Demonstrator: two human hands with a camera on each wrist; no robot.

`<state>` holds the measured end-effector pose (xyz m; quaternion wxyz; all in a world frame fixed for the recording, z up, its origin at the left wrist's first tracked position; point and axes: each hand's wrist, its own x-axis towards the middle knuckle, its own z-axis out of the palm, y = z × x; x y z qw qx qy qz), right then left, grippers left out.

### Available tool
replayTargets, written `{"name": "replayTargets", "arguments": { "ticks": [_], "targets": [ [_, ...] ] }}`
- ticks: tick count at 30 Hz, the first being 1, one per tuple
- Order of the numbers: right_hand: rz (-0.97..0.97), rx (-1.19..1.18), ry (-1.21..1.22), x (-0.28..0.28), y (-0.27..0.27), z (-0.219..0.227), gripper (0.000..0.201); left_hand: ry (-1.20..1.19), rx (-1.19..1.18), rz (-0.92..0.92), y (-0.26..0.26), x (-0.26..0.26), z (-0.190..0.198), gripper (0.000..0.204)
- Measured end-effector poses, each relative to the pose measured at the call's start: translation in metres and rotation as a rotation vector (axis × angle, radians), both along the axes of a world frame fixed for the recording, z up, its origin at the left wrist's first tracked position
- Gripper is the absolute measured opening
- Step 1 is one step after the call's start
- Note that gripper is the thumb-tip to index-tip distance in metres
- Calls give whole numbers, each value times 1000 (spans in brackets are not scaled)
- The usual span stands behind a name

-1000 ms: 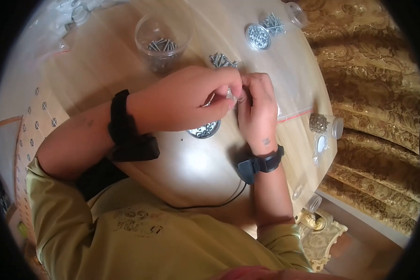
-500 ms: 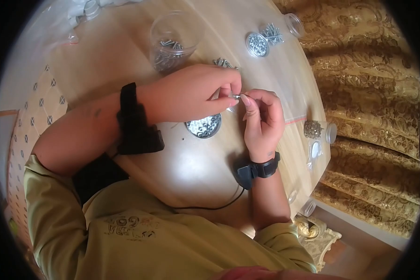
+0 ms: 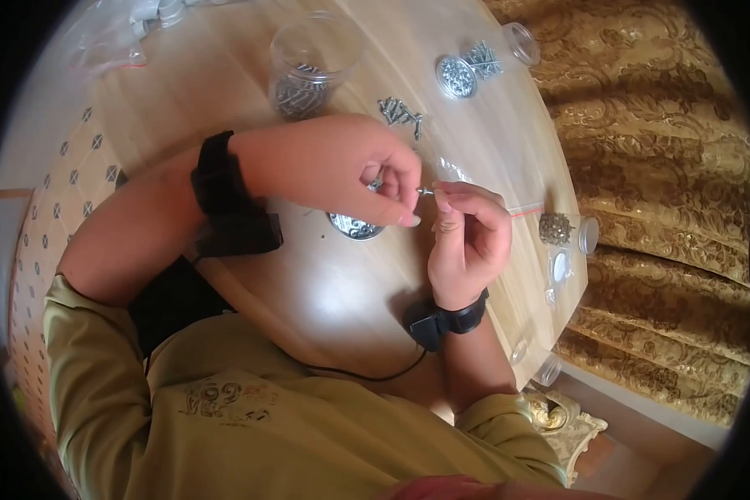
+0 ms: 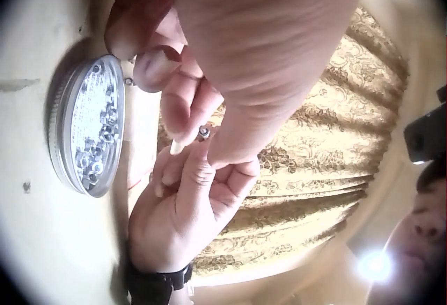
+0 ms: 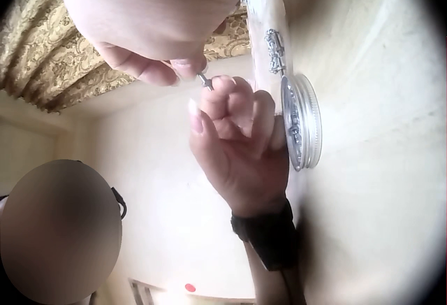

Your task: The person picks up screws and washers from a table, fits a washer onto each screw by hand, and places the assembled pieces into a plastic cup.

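My right hand (image 3: 471,242) pinches a small metal bolt (image 3: 425,192) between thumb and forefinger, its end pointing at the left hand. In the left wrist view a nut (image 4: 204,132) shows at that end. My left hand (image 3: 350,171) is right beside it, fingers bent loosely and thumb apart from the forefinger; in the right wrist view the bolt's tip (image 5: 207,81) is at the left forefinger. Partly hidden beneath the left hand, a round shallow dish (image 4: 59,137) holds small nuts. Behind the hands lies a small pile of bolts (image 3: 400,112).
A clear tub (image 3: 317,50) with bolts stands at the back. Farther right are another dish of nuts (image 3: 457,77), a heap of bolts (image 3: 483,60) and an open clear jar (image 3: 521,43). A filled jar (image 3: 556,227) lies near the table's right edge. Patterned curtains hang beyond.
Both hands were together over the bolt; the left thumb and forefinger have since parted from it. The right hand has turned and shifted slightly toward the body, still holding the bolt.
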<state>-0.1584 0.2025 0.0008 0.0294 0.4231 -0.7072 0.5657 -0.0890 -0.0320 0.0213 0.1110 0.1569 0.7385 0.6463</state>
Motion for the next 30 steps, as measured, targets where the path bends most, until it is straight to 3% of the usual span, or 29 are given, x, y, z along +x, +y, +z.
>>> {"name": "replayTargets", "arguments": {
  "ticks": [4, 7, 9, 13, 15, 19, 23, 28, 30],
  "targets": [
    [-20, -20, -13, 0, 1, 1, 14, -77, 4, -25, 4, 1, -2, 23],
    [-2, -36, -64, 2, -1, 2, 14, -89, 128, 82, 3, 3, 4, 19],
    [-19, -53, -46, 5, -1, 1, 14, -52, 72, -35, -1, 1, 3, 23],
    [-17, -115, -66, 7, -2, 0, 15, -4, -39, -84, -3, 1, -1, 24],
    [-3, -82, -45, 6, 0, -1, 16, 24, 20, 65, -4, 5, 8, 21],
    [46, -44, -3, 4, -1, -2, 17, -4, 197, 122, 2, 5, 4, 17],
    [-9, 17, -137, 5, -6, -1, 15, 54, 42, 163, 0, 2, -3, 14],
    [-6, 44, -123, 3, -9, -2, 17, 96, -38, 200, 1, 5, -3, 13],
    [2, 43, -107, 1, -9, -2, 17, 186, -174, 231, -1, 4, -2, 14]
  ]
}}
